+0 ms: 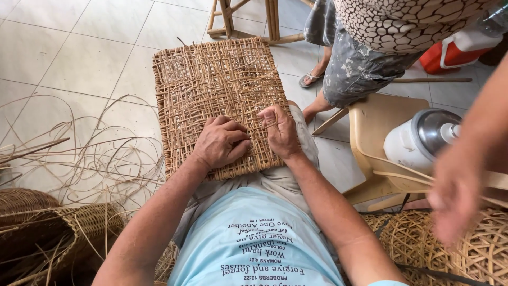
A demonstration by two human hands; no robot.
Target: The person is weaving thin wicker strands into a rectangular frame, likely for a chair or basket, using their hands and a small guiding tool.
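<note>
I've got the woven panel [217, 100] on my lap. L hand [219, 142] lies curled on its near edge, pinning it. R hand [280, 130], at the near right corner, pinches what looks like a strand, prob. to keep the weave tight. Co-worker's blurred hand [455, 196] hovers right.

The person wears a light blue T-shirt [254, 243] with dark printed lettering across its front, pale grey shorts [286, 177] above that, and bare forearms.
</note>
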